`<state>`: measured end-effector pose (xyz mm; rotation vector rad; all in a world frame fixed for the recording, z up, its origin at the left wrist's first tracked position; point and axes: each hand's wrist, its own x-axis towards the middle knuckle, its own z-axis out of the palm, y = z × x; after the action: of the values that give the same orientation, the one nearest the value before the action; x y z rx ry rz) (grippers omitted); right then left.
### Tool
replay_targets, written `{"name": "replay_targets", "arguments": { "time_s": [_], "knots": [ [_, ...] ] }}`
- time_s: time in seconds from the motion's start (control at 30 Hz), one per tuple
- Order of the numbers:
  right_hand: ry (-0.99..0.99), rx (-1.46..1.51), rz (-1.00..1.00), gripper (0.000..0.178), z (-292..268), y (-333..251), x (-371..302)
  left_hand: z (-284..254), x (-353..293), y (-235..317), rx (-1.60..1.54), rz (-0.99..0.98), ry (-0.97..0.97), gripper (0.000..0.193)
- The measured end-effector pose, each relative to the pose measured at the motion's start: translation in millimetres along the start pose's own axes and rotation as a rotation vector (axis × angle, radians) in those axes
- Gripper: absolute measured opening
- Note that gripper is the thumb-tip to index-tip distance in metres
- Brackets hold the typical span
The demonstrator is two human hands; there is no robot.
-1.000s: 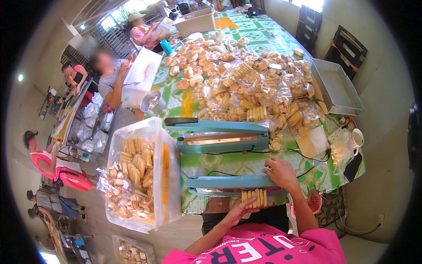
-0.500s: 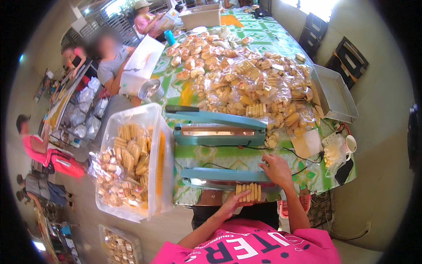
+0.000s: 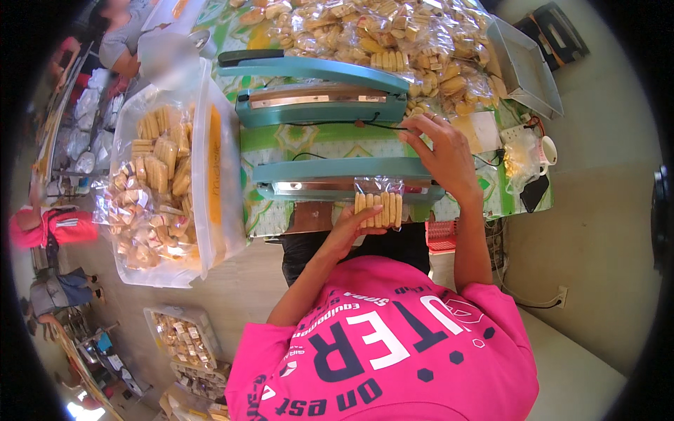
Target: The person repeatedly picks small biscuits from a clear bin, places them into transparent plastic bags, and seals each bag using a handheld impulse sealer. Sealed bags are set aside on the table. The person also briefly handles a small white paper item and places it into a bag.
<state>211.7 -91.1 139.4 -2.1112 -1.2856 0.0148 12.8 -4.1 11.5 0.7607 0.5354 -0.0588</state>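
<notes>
My left hand [image 3: 356, 223] grips a clear plastic bag of finger-shaped biscuits [image 3: 379, 209] by its lower side. The bag's loose top lies against the front of the nearer teal impulse sealer [image 3: 330, 168], whose arm looks raised a little off its base. Over that sealer's right end hovers my right hand [image 3: 447, 156], holding nothing, with thumb and fingers apart. Behind it stands a second teal sealer [image 3: 323, 98], its black-handled arm lifted at the left.
A big clear tub [image 3: 203, 238] of bagged biscuits stands left. Bagged bread and biscuits [image 3: 400, 42] heap the far table, beside a grey metal tray [image 3: 523, 67]. A white cup [image 3: 547, 151], a phone [image 3: 535, 194] and cords lie right. People work at the far left.
My head view has tilted downward. The biscuit bag in my left hand now shows its clear top at the sealer's front. My right hand has lifted and stays open.
</notes>
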Motion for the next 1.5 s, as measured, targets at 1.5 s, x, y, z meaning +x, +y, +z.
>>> {"name": "replay_targets", "arguments": {
  "time_s": [1.5],
  "knots": [
    [0.303, 0.574, -0.005, 0.009, -104.0, -35.0, -8.0, -213.3, -264.4, 280.0, 1.451, 0.844, 1.777, 0.030]
  ]
}}
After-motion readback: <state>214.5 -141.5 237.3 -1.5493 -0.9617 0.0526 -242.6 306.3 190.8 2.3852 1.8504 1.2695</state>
